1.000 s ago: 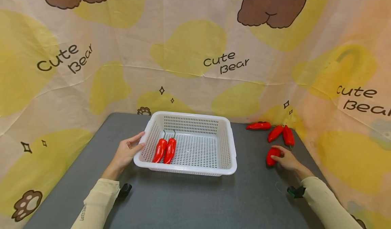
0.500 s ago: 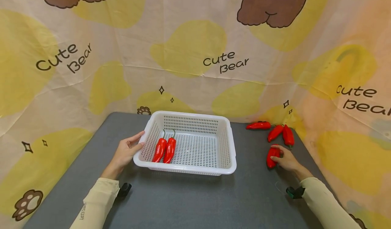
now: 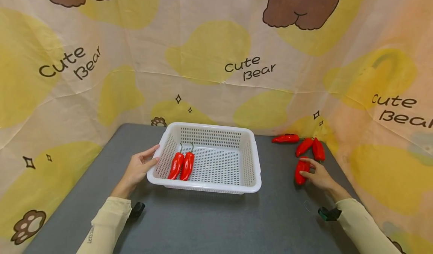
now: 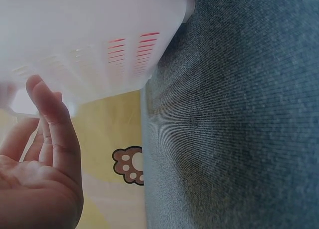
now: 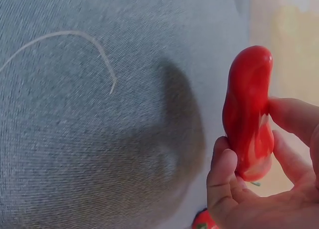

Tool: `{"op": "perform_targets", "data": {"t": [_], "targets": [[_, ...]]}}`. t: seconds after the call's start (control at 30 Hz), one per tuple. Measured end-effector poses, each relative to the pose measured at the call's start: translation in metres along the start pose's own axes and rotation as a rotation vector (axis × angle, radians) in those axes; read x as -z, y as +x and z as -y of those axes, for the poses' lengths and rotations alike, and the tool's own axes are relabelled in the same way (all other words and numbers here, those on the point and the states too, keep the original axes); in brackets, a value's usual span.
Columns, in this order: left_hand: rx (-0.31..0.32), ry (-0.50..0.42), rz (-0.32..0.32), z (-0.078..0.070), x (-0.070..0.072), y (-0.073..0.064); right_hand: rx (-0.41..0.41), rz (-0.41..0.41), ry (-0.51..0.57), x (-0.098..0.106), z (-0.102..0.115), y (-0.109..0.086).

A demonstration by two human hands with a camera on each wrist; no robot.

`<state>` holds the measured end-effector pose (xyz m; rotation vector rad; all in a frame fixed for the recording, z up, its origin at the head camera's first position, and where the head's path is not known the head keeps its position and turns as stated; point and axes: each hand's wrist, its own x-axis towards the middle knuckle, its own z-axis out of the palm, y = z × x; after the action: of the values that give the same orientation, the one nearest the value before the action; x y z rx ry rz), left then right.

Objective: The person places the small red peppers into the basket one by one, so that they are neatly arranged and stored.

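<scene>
My right hand (image 3: 318, 175) pinches a glossy red chili pepper (image 3: 302, 171) between thumb and fingers at the right. In the right wrist view this pepper (image 5: 247, 114) stands lengthwise in the fingers, its shadow falling on the cloth beside it. At the other side, my left hand (image 3: 138, 169) holds the left rim of a white slotted plastic basket (image 3: 213, 189). The left wrist view shows the left hand (image 4: 47, 154) with its fingertips at the basket's rim (image 4: 94, 34). Two red peppers (image 3: 176, 166) lie side by side in the basket's left part, stems toward the back.
Beyond my right hand lie three more red peppers: one pepper (image 3: 285, 138) by the back edge, another pepper (image 3: 304, 147) beside it, and a third pepper (image 3: 318, 149) near the right edge. A grey cloth-covered table (image 3: 216, 224) is enclosed by a printed curtain (image 3: 203, 50).
In my right hand the pepper has turned slightly more upright in the head view. My left hand and the basket keep their place.
</scene>
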<state>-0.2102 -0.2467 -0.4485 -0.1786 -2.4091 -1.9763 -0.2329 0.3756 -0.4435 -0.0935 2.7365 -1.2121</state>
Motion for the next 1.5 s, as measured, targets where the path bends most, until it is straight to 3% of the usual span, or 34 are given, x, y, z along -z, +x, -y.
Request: {"op": "perform_targets", "data": {"t": [0.27, 0.83, 1.13, 1.5], "targets": [[0.024, 0.046, -0.007, 0.002, 0.0, 0.001, 0.031, -0.007, 0.046, 0.001, 0.014, -0.003], [0.007, 0.02, -0.007, 0.001, 0.0, 0.001, 0.137, 0.01, 0.06, 0.004, 0.056, -0.007], [0.006, 0.027, -0.008, 0.003, 0.0, 0.001, 0.248, 0.015, 0.096, 0.0, 0.074, -0.006], [0.003, 0.002, -0.009, -0.002, -0.001, -0.002, 0.241, 0.014, 0.136, -0.011, 0.096, -0.008]]}}
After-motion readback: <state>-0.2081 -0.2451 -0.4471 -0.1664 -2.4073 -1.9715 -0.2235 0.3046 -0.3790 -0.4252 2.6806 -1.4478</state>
